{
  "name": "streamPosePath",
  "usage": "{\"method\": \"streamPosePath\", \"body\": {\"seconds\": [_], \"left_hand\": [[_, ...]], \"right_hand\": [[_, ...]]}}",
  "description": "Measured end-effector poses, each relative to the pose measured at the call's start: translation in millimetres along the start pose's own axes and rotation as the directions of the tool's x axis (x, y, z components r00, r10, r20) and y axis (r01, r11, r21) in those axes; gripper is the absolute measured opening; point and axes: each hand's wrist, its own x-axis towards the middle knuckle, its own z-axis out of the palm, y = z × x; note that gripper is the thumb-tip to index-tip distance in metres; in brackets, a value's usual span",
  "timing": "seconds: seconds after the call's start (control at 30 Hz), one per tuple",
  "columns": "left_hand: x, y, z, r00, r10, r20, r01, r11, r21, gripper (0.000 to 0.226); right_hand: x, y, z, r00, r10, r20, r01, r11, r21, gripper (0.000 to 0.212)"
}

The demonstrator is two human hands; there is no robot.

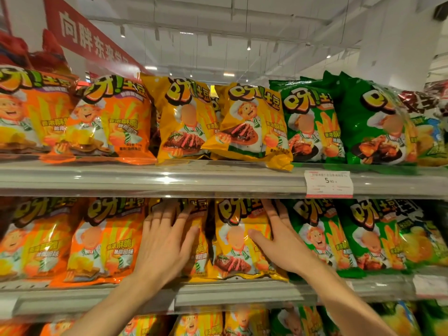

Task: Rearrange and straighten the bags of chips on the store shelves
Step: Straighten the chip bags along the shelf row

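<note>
Now both hands, left hand (163,241) and right hand (282,241), press flat, straight fingers on yellow chip bags (232,248).

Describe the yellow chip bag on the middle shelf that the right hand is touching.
The yellow chip bag is glossy, crinkled foil printed with a cartoon chef, fries, a steak and bold Chinese lettering. It stands roughly upright at the front of the middle shelf, between another yellow bag and a green bag. The right hand lies flat against its right side, fingers straight, thumb across its front.
</note>
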Motion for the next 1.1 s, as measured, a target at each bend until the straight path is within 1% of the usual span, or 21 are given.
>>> {"method": "streamPosePath", "body": {"seconds": [0.07, 0.13, 0.17, 0.23, 0.27, 0.37, 0.43, 0.53, 0.6, 0.63, 0.7, 0.77, 0.8, 0.87, 0.93, 1.0, 1.03, 1.1], "left_hand": [[-3.1, -5.1, 9.6, 0.998, 0.019, 0.059, -0.021, 0.999, 0.032, 0.066], [-5.3, -7.9, 16.6, 0.996, 0.055, 0.073, -0.057, 0.998, 0.031, 0.068], [-5.5, -8.2, 17.9, 0.995, 0.066, 0.073, -0.068, 0.997, 0.031, 0.067], [-5.1, -9.3, 20.4, 0.995, 0.085, 0.058, -0.088, 0.995, 0.044, 0.066], [-5.1, -10.3, 21.5, 0.995, 0.092, 0.049, -0.094, 0.994, 0.049, 0.065], [-5.0, -14.1, 25.1, 0.995, 0.094, 0.043, -0.097, 0.994, 0.054, 0.063], [-4.9, -15.4, 28.5, 0.994, 0.092, 0.052, -0.095, 0.994, 0.053, 0.063], [-4.7, -15.2, 32.8, 0.994, 0.102, 0.037, -0.104, 0.994, 0.041, 0.061], [-6.0, -14.9, 33.0, 0.995, 0.103, 0.015, -0.104, 0.994, 0.041, 0.060], [-7.5, -14.3, 32.0, 0.995, 0.100, 0.003, -0.100, 0.994, 0.035, 0.058], [-10.4, -10.6, 27.7, 0.995, 0.089, -0.040, -0.089, 0.996, 0.005, 0.055], [-13.5, 0.8, 21.9, 0.989, 0.081, -0.123, -0.088, 0.994, -0.060, 0.052], [-15.5, 10.5, 18.5, 0.983, 0.078, -0.167, -0.097, 0.989, -0.113, 0.050], [-19.4, 40.4, 11.6, 0.974, 0.067, -0.215, -0.124, 0.956, -0.265, 0.044], [-21.9, 78.9, 6.8, 0.981, 0.052, -0.187, -0.129, 0.893, -0.431, 0.038], [-22.4, 118.4, 6.4, 0.989, 0.050, -0.139, -0.120, 0.819, -0.561, 0.037], [-21.6, 136.6, 9.2, 0.992, 0.055, -0.116, -0.114, 0.792, -0.600, 0.037], [-16.8, 167.1, 18.9, 0.996, 0.081, -0.034, -0.083, 0.742, -0.665, 0.041]], "right_hand": [[-3.7, -4.1, 9.6, 0.991, -0.008, -0.134, -0.013, 0.988, -0.157, 0.067], [-10.6, -13.8, 19.6, 0.959, -0.107, -0.264, 0.024, 0.954, -0.299, 0.058], [-12.6, -19.7, 26.6, 0.940, -0.176, -0.291, 0.056, 0.924, -0.378, 0.055], [-12.5, -33.3, 42.7, 0.922, -0.269, -0.279, 0.098, 0.859, -0.502, 0.057], [-10.9, -38.9, 50.6, 0.927, -0.271, -0.258, 0.094, 0.836, -0.541, 0.059], [-5.1, -43.5, 67.0, 0.959, -0.193, -0.210, 0.027, 0.794, -0.607, 0.062], [-3.2, -41.0, 70.4, 0.965, -0.171, -0.198, 0.007, 0.775, -0.632, 0.060], [-2.0, -39.3, 72.6, 0.961, -0.182, -0.207, 0.016, 0.787, -0.617, 0.056], [-2.8, -37.8, 71.7, 0.956, -0.204, -0.211, 0.051, 0.824, -0.565, 0.055], [-3.7, -35.9, 69.8, 0.955, -0.204, -0.214, 0.073, 0.864, -0.499, 0.056], [-7.0, -28.2, 61.7, 0.953, -0.197, -0.232, 0.127, 0.950, -0.284, 0.062], [-13.1, -15.0, 49.2, 0.944, -0.204, -0.258, 0.187, 0.978, -0.089, 0.063], [-17.1, -8.5, 40.5, 0.937, -0.212, -0.277, 0.209, 0.977, -0.040, 0.060], [-25.3, 5.7, 17.5, 0.911, -0.231, -0.343, 0.242, 0.970, -0.011, 0.051], [-33.2, 22.6, -11.1, 0.864, -0.236, -0.445, 0.255, 0.967, -0.018, 0.042], [-40.1, 43.2, -40.6, 0.830, -0.208, -0.518, 0.225, 0.974, -0.030, 0.035], [-43.1, 54.9, -54.2, 0.834, -0.178, -0.522, 0.188, 0.982, -0.035, 0.033], [-47.6, 78.5, -78.7, 0.879, -0.092, -0.467, 0.081, 0.996, -0.043, 0.033]]}}
